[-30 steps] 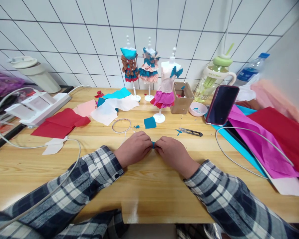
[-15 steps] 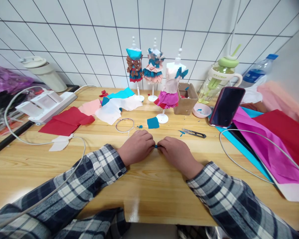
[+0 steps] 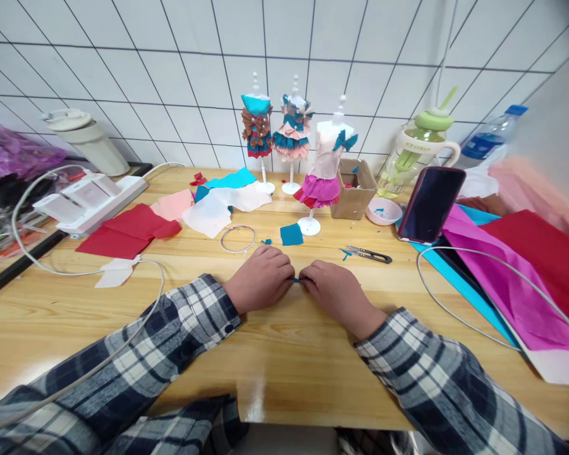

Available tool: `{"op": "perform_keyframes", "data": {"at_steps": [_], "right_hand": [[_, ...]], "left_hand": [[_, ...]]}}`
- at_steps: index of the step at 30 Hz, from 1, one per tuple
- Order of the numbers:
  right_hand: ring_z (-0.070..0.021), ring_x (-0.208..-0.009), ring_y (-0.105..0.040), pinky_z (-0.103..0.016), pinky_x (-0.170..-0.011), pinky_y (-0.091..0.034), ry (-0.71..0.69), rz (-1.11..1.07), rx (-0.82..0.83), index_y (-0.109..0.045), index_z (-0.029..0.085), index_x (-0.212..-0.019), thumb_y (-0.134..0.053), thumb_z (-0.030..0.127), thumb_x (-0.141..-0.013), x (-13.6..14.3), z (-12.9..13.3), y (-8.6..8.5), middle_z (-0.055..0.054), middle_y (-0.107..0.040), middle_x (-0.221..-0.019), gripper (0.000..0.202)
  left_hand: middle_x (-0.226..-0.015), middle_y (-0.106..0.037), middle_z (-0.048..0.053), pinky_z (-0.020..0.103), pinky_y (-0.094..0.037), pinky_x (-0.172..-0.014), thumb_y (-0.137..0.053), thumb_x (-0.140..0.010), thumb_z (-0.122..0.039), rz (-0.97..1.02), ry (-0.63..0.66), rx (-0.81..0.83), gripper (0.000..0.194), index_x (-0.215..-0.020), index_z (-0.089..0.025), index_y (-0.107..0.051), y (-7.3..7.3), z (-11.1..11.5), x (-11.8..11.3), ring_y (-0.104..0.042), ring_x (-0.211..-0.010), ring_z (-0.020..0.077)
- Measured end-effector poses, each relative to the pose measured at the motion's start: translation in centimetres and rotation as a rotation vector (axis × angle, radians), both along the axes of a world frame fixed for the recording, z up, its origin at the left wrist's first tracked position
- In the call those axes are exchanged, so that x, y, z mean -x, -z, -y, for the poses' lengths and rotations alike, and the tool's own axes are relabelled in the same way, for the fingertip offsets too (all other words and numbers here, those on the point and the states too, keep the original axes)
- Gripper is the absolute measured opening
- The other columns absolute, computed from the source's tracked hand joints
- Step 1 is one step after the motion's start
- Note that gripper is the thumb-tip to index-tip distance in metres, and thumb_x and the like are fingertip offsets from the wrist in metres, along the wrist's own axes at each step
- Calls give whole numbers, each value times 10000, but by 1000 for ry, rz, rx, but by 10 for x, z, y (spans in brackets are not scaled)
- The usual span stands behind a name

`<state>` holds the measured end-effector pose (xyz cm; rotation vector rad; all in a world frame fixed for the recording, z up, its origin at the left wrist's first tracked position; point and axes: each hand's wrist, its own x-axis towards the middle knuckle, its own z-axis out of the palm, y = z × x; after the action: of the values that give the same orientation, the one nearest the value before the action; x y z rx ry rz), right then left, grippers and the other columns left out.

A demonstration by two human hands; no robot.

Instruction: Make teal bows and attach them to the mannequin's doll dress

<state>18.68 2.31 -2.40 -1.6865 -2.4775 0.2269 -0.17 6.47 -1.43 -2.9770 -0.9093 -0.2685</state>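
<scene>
A small strip of teal paper (image 3: 296,280) spans the gap between my hands, just above or on the table; most of it is hidden by fingers. My left hand (image 3: 262,278) pinches its left end, and my right hand (image 3: 334,291) pinches the right end. Beyond the hands lies a flat teal square (image 3: 291,234), with tiny teal scraps (image 3: 266,241) beside it. Thread snips (image 3: 370,254) rest to the right, near another teal scrap. Behind the square stands a small white dress form (image 3: 329,158) in a pale top, magenta ruffled skirt and teal bow.
Two more dressed forms (image 3: 291,129) stand by the tiled wall. Red sheets (image 3: 123,234), a wire ring (image 3: 238,239) and a power strip (image 3: 99,205) lie left. At right are a cardboard box (image 3: 354,199), pink bowl (image 3: 384,211), phone (image 3: 431,205), green-lidded bottle (image 3: 415,151) and coloured sheets (image 3: 497,284).
The visible bit of teal strip between my fingertips looks slightly thinner and longer. Both hands stay in nearly the same place; the view has shifted very slightly.
</scene>
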Motion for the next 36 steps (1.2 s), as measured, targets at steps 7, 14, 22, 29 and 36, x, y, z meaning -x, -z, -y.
{"op": "perform_keyframes", "data": {"at_steps": [7,14,22,29,36], "right_hand": [[-153,-791,-574,-271,-604,-316,-26,40,-80,-628,224,-909,-415,275,-944,2,3,1,-9,-635,-867,221],[-146,-790,-569,-272,-597,-299,-18,32,-60,-630,232,-884,-433,281,-934,3,4,1,-5,-637,-861,209],[-144,-790,-579,-260,-585,-307,2,-2,-45,-644,256,-876,-461,298,-919,1,4,-1,0,-632,-856,193],[-150,-852,-602,-251,-667,-390,8,-136,-9,-635,263,-993,-549,334,-870,-15,-2,-5,-7,-650,-942,166],[-207,-756,-627,-296,-629,-412,607,-114,-166,-633,209,-959,-435,374,-883,-124,9,-20,-71,-687,-899,269]], "left_hand": [[-1106,-617,62,501,-231,-1028,-591,-806,-311,124,-29,10,265,-1051,-219,-629,-1,7,0,-496,-1117,255],[-1063,-653,22,537,-182,-997,-556,-835,-236,154,-20,-81,146,-770,-239,-688,5,6,0,-516,-1120,238],[-819,-661,18,472,-284,-961,-517,-859,-198,91,44,-138,199,-730,-209,-668,3,4,-2,-553,-960,198],[-900,-676,43,364,-399,-863,-532,-854,-168,110,66,-105,146,-829,-182,-675,8,-3,2,-547,-979,196],[-892,-695,31,356,-405,-888,-499,-885,-193,225,89,-54,186,-910,-196,-684,11,-4,7,-555,-998,197]]}}
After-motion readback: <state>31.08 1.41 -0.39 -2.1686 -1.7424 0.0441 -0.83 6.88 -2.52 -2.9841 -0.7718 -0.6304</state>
